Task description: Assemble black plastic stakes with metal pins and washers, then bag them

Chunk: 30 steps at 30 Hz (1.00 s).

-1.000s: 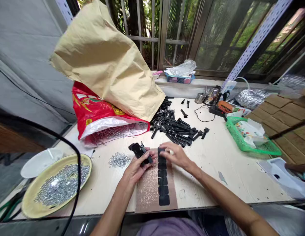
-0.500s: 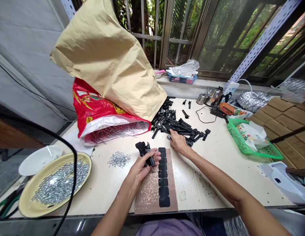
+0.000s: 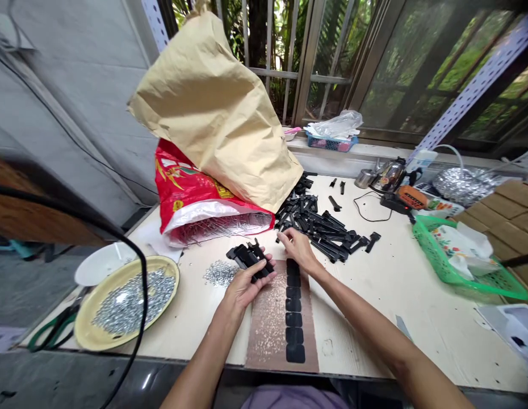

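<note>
My left hand (image 3: 247, 284) is closed around several black plastic pieces (image 3: 247, 260) with long stems and wider flat ends, held above the upper left of a brown board (image 3: 264, 335). My right hand (image 3: 298, 250) is just to the right of it, over the board's top edge, fingers bent together. Whether anything is between those fingertips is hidden. Behind the right hand lies a heap of similar black pieces (image 3: 327, 233). A column of black rounded squares (image 3: 294, 320) runs along the board's right side.
A red sack (image 3: 183, 182) of thin metal pins lies beneath a large brown paper bag (image 3: 221, 113). At left are small silvery parts (image 3: 221, 274), a yellow dish (image 3: 87, 335) and scissors (image 3: 51, 329). A green basket (image 3: 451, 272) stands at right. A black cable (image 3: 143, 284) hangs in front.
My right hand has drawn back from the black heap toward my left hand. The black pieces in my left hand now lie more tilted. The whole view has shifted, moving the scene rightward.
</note>
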Available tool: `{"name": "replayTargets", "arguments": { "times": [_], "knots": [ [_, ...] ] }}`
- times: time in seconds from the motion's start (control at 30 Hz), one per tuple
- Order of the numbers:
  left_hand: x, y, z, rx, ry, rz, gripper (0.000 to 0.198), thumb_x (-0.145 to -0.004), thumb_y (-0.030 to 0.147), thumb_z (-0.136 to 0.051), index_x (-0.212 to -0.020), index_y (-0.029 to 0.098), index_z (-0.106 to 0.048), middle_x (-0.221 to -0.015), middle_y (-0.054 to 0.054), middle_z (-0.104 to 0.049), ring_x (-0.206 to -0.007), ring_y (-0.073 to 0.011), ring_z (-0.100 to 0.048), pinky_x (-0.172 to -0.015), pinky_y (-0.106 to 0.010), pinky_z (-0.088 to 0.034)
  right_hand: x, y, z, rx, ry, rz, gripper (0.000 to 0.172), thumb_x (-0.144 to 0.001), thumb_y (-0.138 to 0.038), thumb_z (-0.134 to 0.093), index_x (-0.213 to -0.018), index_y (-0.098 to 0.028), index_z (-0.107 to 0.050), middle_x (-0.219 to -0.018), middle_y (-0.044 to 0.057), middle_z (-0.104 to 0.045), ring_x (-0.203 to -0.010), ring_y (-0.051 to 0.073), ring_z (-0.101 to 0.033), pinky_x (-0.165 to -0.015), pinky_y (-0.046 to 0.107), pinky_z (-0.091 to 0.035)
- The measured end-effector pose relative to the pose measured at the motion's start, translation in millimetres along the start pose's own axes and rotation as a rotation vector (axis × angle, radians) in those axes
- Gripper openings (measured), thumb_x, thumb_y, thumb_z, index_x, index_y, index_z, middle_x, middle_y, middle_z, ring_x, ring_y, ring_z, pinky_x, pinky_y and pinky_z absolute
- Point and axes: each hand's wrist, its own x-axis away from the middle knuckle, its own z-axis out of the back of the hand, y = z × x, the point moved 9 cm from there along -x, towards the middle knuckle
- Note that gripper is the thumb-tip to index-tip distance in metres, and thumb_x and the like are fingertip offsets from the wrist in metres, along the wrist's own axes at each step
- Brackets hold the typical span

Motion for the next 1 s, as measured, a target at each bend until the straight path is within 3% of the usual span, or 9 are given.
{"name": "replayTargets", "arguments": {
  "times": [0.13,0.23,0.33,0.4,0.53,0.63,0.77,0.87,1.0],
  "knots": [
    [9.0,14.2,1.6,-0.046,0.021,-0.085,0.049,-0.070,0.002,-0.068,-0.116,0.018,-0.059,-0.089,-0.007,-0.069,-0.081,-0.0207,-0.067,-0.070,-0.038,-0.059,-37.4,27.8,-10.2,0.254,0.056,-0.301,0.039,-0.082,-0.034,-0.057,-0.114,-0.013,-0.046,-0.105,0.015,-0.062,-0.097,0.027,-0.061,-0.080,0.035,-0.043],
    [12.3,24.3,11.0,-0.020,0.040,-0.126,0.048,-0.070,0.003,-0.069,-0.115,0.017,-0.059,-0.089,-0.007,-0.069,-0.080,-0.0196,-0.067,-0.071,-0.037,-0.058,-37.3,38.4,-8.1,0.241,0.037,-0.329,0.042,-0.078,-0.019,-0.056,-0.117,-0.007,-0.044,-0.102,0.019,-0.063,-0.094,0.028,-0.062,-0.078,0.036,-0.043],
    [12.0,32.8,25.5,0.001,0.077,-0.171,0.048,-0.069,0.005,-0.071,-0.113,0.017,-0.060,-0.090,-0.007,-0.069,-0.080,-0.0190,-0.067,-0.071,-0.036,-0.058,-17.0,44.8,2.8,0.203,0.015,-0.319,0.045,-0.077,-0.019,-0.056,-0.119,-0.005,-0.045,-0.092,0.014,-0.065,-0.087,0.024,-0.063,-0.075,0.031,-0.045],
    [9.2,32.2,30.3,-0.007,0.095,-0.184,0.047,-0.067,0.006,-0.073,-0.111,0.017,-0.061,-0.090,-0.007,-0.069,-0.079,-0.0190,-0.067,-0.071,-0.037,-0.058,2.7,32.4,5.2,0.121,0.029,-0.233,0.045,-0.081,-0.025,-0.053,-0.122,-0.008,-0.045,-0.085,0.006,-0.065,-0.078,0.018,-0.063,-0.072,0.027,-0.046],
    [4.3,20.9,23.6,0.008,0.066,-0.177,0.042,-0.065,0.017,-0.078,-0.104,0.015,-0.064,-0.091,-0.008,-0.070,-0.082,-0.0197,-0.066,-0.073,-0.036,-0.057,46.5,-40.5,-10.1,-0.098,0.060,0.216,0.029,-0.087,-0.029,-0.048,-0.112,-0.018,-0.057,-0.091,0.005,-0.063,-0.077,0.015,-0.059,-0.070,0.026,-0.046],
    [8.4,23.7,22.8,0.011,0.035,-0.202,0.047,-0.061,0.024,-0.081,-0.104,0.015,-0.064,-0.094,-0.008,-0.070,-0.086,-0.0189,-0.066,-0.074,-0.030,-0.055,61.0,-81.9,-36.7,-0.110,-0.080,0.440,0.019,-0.088,-0.026,-0.048,-0.096,-0.019,-0.063,-0.091,0.006,-0.062,-0.082,0.017,-0.058,-0.073,0.027,-0.046],
    [19.2,48.6,51.3,-0.060,0.173,-0.302,0.054,-0.051,0.020,-0.085,-0.100,0.013,-0.065,-0.077,-0.003,-0.068,-0.067,-0.0134,-0.064,-0.063,-0.025,-0.053,23.0,-90.7,-72.2,-0.078,-0.364,0.452,0.027,-0.091,-0.031,-0.045,-0.081,-0.016,-0.065,-0.072,0.001,-0.063,-0.065,0.012,-0.058,-0.059,0.021,-0.042],
    [25.1,66.5,72.7,-0.111,0.294,-0.396,0.049,-0.049,0.021,-0.085,-0.093,0.013,-0.066,-0.067,0.001,-0.064,-0.053,-0.0089,-0.057,-0.053,-0.022,-0.049,-36.6,-78.7,-82.2,0.240,-0.221,0.295,0.028,-0.092,-0.030,-0.043,-0.084,-0.015,-0.066,-0.080,0.003,-0.066,-0.073,0.013,-0.059,-0.065,0.022,-0.042],
    [27.2,77.9,82.6,-0.244,0.318,-0.517,0.035,-0.050,0.021,-0.084,-0.080,0.012,-0.068,-0.073,-0.002,-0.067,-0.063,-0.0119,-0.060,-0.058,-0.023,-0.049,-79.6,-79.0,-114.9,0.399,-0.202,0.218,0.019,-0.086,-0.023,-0.050,-0.085,-0.012,-0.065,-0.096,0.013,-0.065,-0.083,0.019,-0.060,-0.071,0.027,-0.043]
  ]
}}
